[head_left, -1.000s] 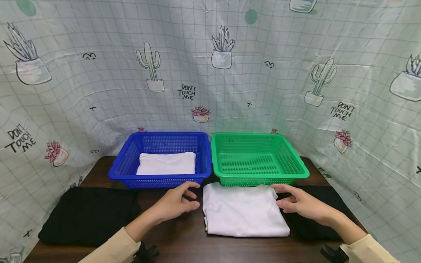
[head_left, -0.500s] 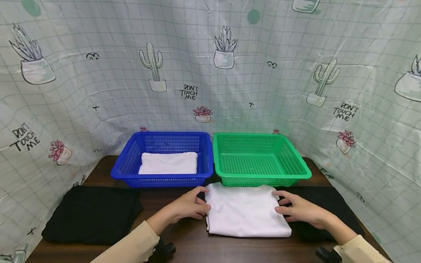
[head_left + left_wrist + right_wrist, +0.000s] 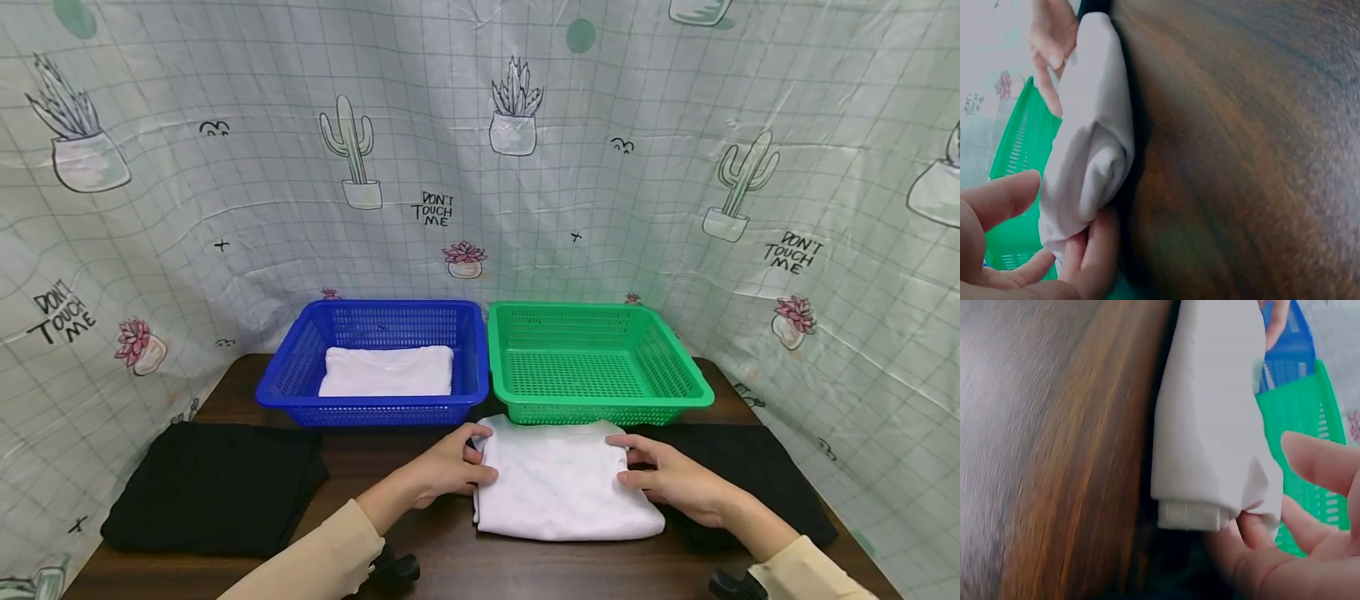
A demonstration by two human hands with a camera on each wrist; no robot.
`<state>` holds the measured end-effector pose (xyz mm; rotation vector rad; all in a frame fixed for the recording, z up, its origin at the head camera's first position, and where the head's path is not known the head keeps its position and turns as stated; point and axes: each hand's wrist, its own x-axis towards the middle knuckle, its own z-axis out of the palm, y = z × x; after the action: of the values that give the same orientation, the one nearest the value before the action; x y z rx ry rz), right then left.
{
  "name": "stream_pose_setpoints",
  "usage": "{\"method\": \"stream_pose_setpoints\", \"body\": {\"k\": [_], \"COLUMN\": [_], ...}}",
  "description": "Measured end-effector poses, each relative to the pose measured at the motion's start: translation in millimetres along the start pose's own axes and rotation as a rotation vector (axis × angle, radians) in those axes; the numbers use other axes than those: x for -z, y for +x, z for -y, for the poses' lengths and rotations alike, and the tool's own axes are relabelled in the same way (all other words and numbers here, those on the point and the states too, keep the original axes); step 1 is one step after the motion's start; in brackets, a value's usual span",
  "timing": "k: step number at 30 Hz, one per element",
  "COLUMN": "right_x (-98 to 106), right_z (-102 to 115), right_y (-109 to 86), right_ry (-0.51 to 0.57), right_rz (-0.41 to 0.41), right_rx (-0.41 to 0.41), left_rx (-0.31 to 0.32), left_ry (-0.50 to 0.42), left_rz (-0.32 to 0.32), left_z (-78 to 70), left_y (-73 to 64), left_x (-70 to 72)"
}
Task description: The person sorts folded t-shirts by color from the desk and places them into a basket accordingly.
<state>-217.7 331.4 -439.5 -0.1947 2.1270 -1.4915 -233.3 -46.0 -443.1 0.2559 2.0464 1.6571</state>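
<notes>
Item: folded white garment (image 3: 573, 492), lying on the desk (image 3: 540, 575) directly in front of the green basket (image 3: 606, 403). Head view: far edge meets the basket's front wall in outline; contact cannot be told.

Key relation: the garment lies between the two hands. Its longer visible side runs left to right, so its ends face the left hand (image 3: 453, 468) and the right hand (image 3: 666, 482). Neither is clearly nearer; both are at its short sides. The green basket is straight beyond, away from the person; the blue basket (image 3: 375, 402) is off to the far left.

Grip, left: partly closed around its end, fingers bent in at the underside, thumb at the upper face. Grip, right: likewise, with fingers tucked into the fold and, in the right wrist view, thumb standing off the cloth. Firmness of either hold cannot be told. Judgement: hands are matched well enough for an even two-ended hold; loose layers at the left end could slip.
</notes>
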Motion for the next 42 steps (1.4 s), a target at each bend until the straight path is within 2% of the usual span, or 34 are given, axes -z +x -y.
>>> {"method": "stream_pose_setpoints", "body": {"k": [6, 9, 16, 21, 30, 36, 42], "right_x": [-8.2, -13.0, -21.6, -22.5, -27.5, -32.4, -38.4], "right_z": [-0.7, -2.2, -3.6, 0.3, -2.6, -6.5, -3.1], "right_y": [3.5, 4.6, 6.8, 5.0, 10.6, 14.6, 13.6], "right_ry": [0.060, 0.060, 0.072, 0.067, 0.075, 0.123, 0.084], "right_rz": [-0.018, -0.030, -0.016, -0.023, -0.005, 0.016, -0.024], "right_rx": [-0.040, -0.037, 0.018, 0.011, 0.022, 0.074, 0.084], "left_rx": [0.019, 0.020, -0.019, -0.023, -0.023, -0.023, -0.055], "left_ry": [-0.008, -0.006, -0.037, -0.060, -0.090, -0.098, -0.095], "left_rz": [-0.028, -0.006, 0.041, 0.075, 0.100, 0.055, -0.023], "left_z": [4.0, 6.3, 8.8, 7.8, 17.6, 22.3, 23.5], "left_y": [1.6, 2.1, 0.1, -2.8, -2.5, -2.7, -9.5], "left_x": [-1.2, -0.2, 1.1, 3.4, 9.1, 9.5, 10.8]}}
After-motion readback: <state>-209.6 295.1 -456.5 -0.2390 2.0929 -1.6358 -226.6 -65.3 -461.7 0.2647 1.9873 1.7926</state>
